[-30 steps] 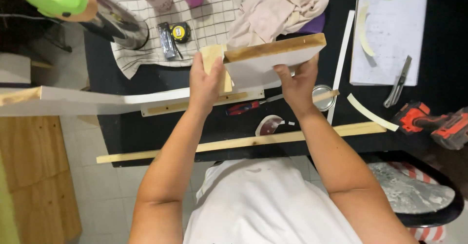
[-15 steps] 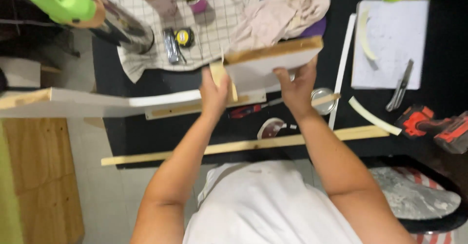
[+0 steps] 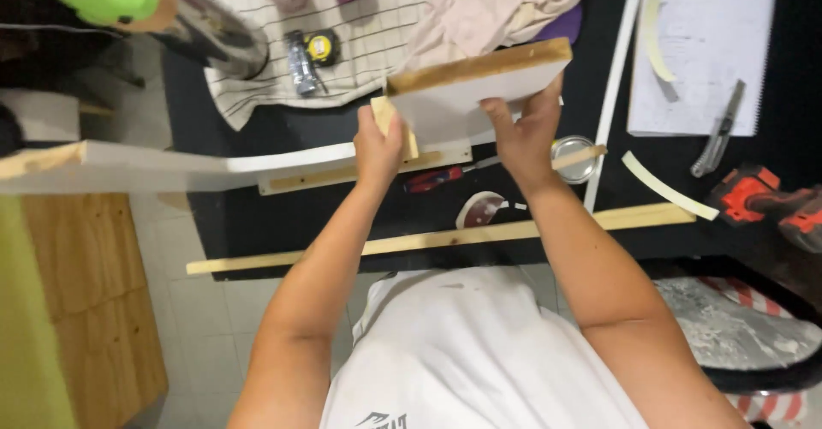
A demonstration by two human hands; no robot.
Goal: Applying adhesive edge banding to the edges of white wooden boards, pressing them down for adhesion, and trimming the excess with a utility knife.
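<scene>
My right hand [image 3: 524, 138] grips the near edge of a white-faced board [image 3: 467, 95] with a raw wooden top edge, held tilted above the black table [image 3: 282, 215]. My left hand [image 3: 378, 142] is closed on a small pale wooden piece [image 3: 383, 112] pressed against the board's left end. Both forearms reach out from my white shirt at the bottom.
A long wooden strip [image 3: 445, 236] lies along the table's near edge. A red-handled screwdriver [image 3: 432, 178], a metal tin [image 3: 572, 157], a tape measure [image 3: 321, 48] on a striped cloth, a notebook [image 3: 711, 44], a utility knife [image 3: 717, 134] and a red drill [image 3: 766, 198] lie around.
My left hand has slid a little to the right along the board's left end with the small wooden piece. The board stays held by my right hand.
</scene>
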